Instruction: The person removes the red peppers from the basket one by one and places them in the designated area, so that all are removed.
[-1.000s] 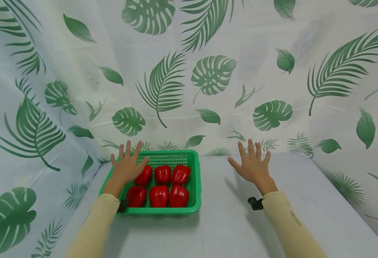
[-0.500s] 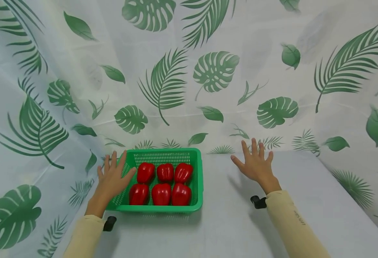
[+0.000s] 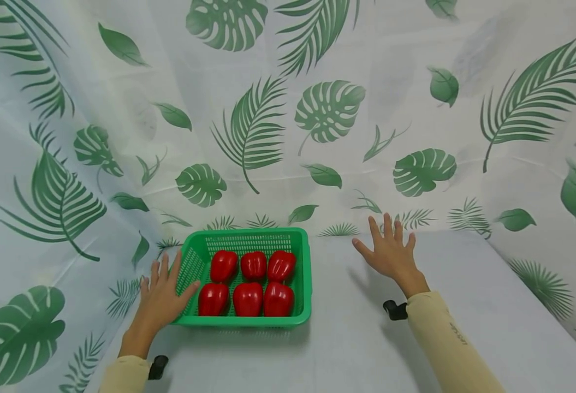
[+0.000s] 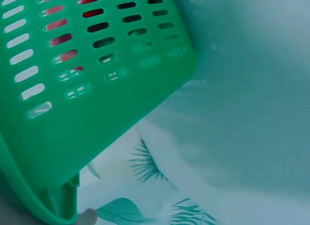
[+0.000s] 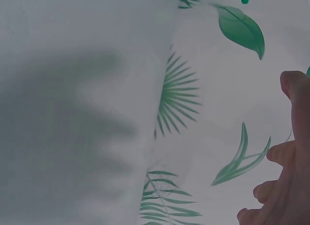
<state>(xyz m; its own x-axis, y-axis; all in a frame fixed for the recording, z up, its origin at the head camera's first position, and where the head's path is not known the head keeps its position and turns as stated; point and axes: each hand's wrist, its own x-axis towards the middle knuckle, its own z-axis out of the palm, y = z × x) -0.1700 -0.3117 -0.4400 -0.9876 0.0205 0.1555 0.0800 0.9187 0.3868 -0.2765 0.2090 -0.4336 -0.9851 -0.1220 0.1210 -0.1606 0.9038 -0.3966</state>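
Several red bell peppers lie in two rows inside a green plastic basket. My left hand is at the basket's left side, fingers spread, overlapping its rim in the head view. It holds nothing. Close up in the left wrist view is the slotted basket wall, with bits of red showing through the slots. Well to the right of the basket, my right hand hovers palm down with fingers spread and nothing in it. The right wrist view catches its fingers at the edge.
Basket and hands are over a white-covered table. A white cloth printed with green leaves hangs behind and along the sides. Each wrist wears a small black device, such as the right one.
My left hand has moved from over the basket to its left side and back toward me, uncovering the peppers. The right hand stays about where it was, fingers spread.
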